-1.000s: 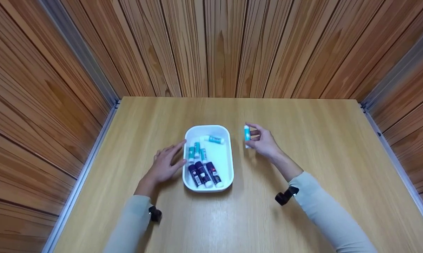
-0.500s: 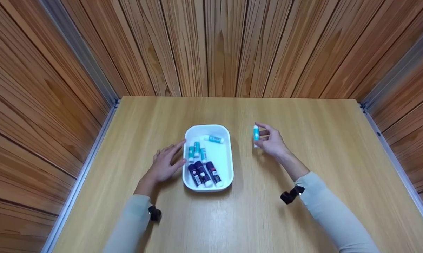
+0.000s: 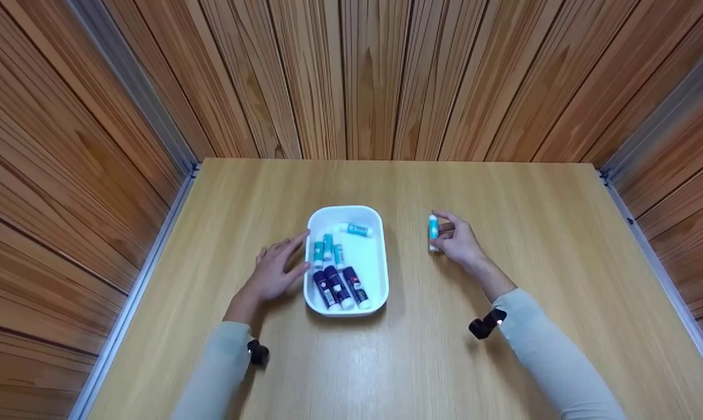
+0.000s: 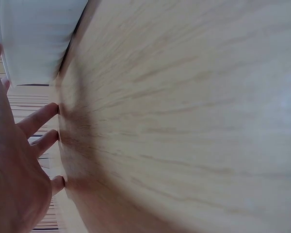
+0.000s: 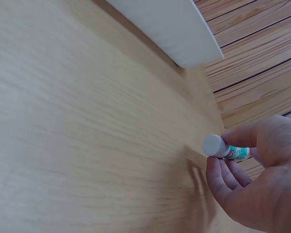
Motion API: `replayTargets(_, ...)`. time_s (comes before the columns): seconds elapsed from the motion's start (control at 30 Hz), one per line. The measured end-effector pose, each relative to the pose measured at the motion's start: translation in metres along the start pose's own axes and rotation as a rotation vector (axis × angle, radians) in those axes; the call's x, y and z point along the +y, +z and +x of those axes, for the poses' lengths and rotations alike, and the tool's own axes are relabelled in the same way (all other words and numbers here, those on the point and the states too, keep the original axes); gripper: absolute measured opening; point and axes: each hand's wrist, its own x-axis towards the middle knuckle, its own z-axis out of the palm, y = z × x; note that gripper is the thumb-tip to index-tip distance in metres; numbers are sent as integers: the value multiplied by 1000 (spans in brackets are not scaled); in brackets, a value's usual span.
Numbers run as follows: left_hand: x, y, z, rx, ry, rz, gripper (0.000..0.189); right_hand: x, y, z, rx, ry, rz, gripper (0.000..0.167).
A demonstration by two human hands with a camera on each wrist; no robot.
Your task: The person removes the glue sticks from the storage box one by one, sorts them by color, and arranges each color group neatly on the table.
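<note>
My right hand [image 3: 457, 240] pinches a turquoise and white glue stick [image 3: 433, 232] between thumb and fingers, to the right of the white tray. In the right wrist view, the white end of this glue stick [image 5: 218, 146] faces the camera, close over the table. My left hand [image 3: 274, 274] touches the left rim of the white tray [image 3: 384, 262] with its index finger and thumb, fingers spread. Its other fingertips [image 4: 53, 109] reach down to the tabletop in the left wrist view. Inside the tray lie several turquoise glue sticks [image 3: 328, 247] and three dark purple ones [image 3: 338, 288].
A light wood table [image 3: 351, 373] carries the tray near its middle. Wood-plank walls [image 3: 369, 81] rise at the back and both sides, with metal rails [image 3: 138, 297] along the side edges. Each sleeve bears a small black wrist camera [image 3: 486, 324].
My right hand has moved right, away from the tray, and then slightly nearer to me, with the glue stick still pinched. My left hand stays at the tray's rim.
</note>
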Motion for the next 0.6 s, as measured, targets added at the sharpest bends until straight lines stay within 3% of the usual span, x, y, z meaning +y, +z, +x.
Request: replayTargets(0.6, -1, 1, 0, 5, 3, -4, 75, 12, 2, 9, 0, -5, -64, 70)
